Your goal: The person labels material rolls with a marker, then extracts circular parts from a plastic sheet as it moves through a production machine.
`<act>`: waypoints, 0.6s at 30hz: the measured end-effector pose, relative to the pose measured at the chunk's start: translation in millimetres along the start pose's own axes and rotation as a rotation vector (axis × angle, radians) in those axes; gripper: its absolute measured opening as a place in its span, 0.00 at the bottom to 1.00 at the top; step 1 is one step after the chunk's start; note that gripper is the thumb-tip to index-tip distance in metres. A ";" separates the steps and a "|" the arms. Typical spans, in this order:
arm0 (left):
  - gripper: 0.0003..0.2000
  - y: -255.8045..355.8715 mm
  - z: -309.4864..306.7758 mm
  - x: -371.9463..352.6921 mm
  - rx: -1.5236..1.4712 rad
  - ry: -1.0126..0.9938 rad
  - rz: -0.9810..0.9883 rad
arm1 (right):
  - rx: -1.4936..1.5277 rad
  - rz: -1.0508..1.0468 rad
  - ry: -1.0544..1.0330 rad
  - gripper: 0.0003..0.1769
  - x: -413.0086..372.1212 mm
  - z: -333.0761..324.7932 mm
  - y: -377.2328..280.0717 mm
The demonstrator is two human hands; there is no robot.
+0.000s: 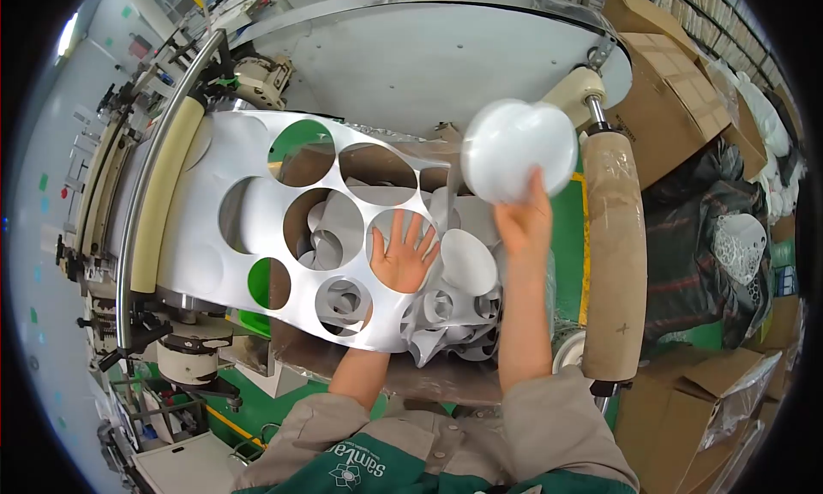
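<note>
A wide white sheet (pixel 193 237) with several round holes cut in it comes off a roller on the left. My left hand (pixel 403 258) is beneath this sheet, palm up with fingers spread, and shows through one of the holes. To the right, raised above the box, my right hand (pixel 525 220) grips white round discs (pixel 514 147), blurred by motion. The thumb lies on their near face; the other fingers are hidden behind. A loose white disc (pixel 470 263) lies beside my left hand. Curled sheet offcuts (pixel 454 323) are piled below it.
A metal bar (pixel 171 151) and cream roller (pixel 167 203) edge the machine at left. A brown-wrapped roller (pixel 613 254) stands at right, with cardboard boxes (pixel 669 91) and a dark plaid cloth (pixel 694 254) beyond. Under the sheet is a plastic-lined cardboard box (pixel 386 378).
</note>
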State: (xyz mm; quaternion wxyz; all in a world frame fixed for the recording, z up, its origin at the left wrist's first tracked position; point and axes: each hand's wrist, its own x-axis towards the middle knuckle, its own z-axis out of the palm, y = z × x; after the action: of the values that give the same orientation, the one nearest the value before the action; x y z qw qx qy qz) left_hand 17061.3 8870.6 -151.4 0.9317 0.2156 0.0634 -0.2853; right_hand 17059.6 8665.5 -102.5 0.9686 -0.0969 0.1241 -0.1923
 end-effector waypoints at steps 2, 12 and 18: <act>0.33 -5.7 -23.8 3.3 -0.079 -0.174 -0.053 | 0.018 -0.035 0.168 0.21 -31.9 -39.6 -30.9; 0.38 -18.5 -5.1 -11.5 -0.102 -0.076 -0.136 | -1.793 -0.509 0.346 0.22 -157.1 -142.7 -22.8; 0.39 -21.5 8.4 -22.2 0.016 -0.079 -0.143 | -1.939 -0.641 -0.012 0.21 -136.0 -107.1 -31.2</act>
State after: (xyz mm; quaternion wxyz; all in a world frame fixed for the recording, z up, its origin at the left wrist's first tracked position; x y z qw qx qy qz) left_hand 17030.8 8862.1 -146.4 0.9090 0.2067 0.0393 -0.3598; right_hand 16897.3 8676.1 -169.4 0.3767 -0.8690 0.1895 -0.2589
